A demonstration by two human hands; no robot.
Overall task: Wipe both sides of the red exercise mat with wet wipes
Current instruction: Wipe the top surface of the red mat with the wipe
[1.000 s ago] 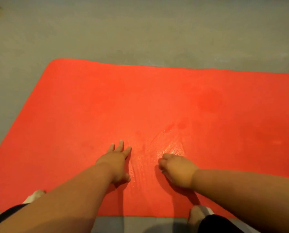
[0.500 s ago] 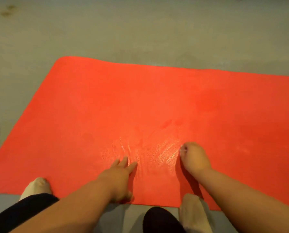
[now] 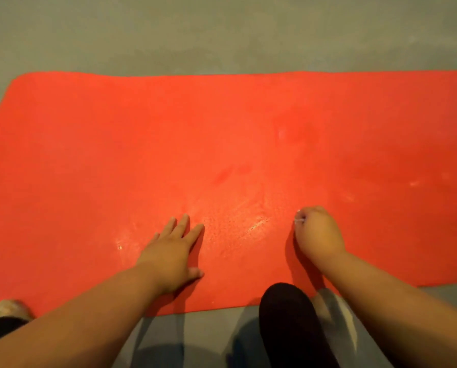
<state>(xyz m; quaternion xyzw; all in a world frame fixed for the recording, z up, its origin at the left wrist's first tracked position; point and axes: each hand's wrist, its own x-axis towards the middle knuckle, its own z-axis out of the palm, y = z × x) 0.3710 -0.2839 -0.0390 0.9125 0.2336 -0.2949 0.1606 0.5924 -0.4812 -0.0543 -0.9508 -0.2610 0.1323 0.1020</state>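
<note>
As right hand (image 3: 319, 235) grips wipe (image 3: 299, 220), mat (image 3: 222, 128) lies beneath (wet).

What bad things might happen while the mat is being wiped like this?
The left hand presses flat beside the shiny wet patch on the red mat, so it might slip. The right hand bunches the wet wipe almost out of sight; such a small wad may leave streaks or miss spots.
</note>
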